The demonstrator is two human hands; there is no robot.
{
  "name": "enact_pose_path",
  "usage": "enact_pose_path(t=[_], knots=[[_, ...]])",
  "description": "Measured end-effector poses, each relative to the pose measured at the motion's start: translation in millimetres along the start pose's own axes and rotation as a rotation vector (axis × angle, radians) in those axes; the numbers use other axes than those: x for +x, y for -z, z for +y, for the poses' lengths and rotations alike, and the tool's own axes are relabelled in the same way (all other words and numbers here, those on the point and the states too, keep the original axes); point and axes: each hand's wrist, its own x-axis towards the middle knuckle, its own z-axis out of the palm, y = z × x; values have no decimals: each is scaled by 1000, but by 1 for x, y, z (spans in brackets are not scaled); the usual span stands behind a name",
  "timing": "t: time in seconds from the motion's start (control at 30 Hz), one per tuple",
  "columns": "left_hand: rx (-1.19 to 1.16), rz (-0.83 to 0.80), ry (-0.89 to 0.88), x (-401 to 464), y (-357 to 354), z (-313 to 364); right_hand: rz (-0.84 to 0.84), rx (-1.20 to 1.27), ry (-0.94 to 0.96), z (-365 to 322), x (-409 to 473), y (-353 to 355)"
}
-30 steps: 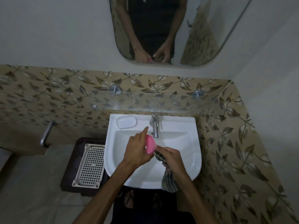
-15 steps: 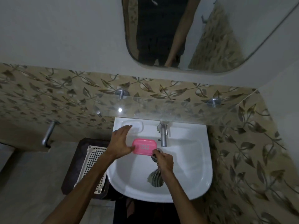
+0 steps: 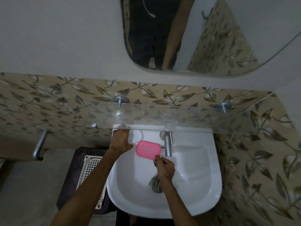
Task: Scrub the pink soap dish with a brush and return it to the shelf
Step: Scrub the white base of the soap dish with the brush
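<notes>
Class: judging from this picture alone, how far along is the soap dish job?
Done: nothing provable; no brush shows. In hand: right hand grips the pink dish and a cloth over the basin; left hand reaches the glass shelf. Left: setting the dish on the shelf.

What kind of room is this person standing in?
Most likely a small bathroom. A white washbasin with a tap hangs on a leaf-patterned tiled wall, with a glass shelf and a mirror above it.
</notes>
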Motion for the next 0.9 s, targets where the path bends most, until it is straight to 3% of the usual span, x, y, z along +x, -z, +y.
enact_pose_path(t=[0.2,0.33,0.9], knots=[[-348,237,161,-35,2,-27,-54,-6,27,-21,-3,-18],[-486,262,260,-59,-6,-34,-110,-89,57,-45,-5,-39],[-445,226,77,-57,11,22,-253,-269,22,-92,6,-57]])
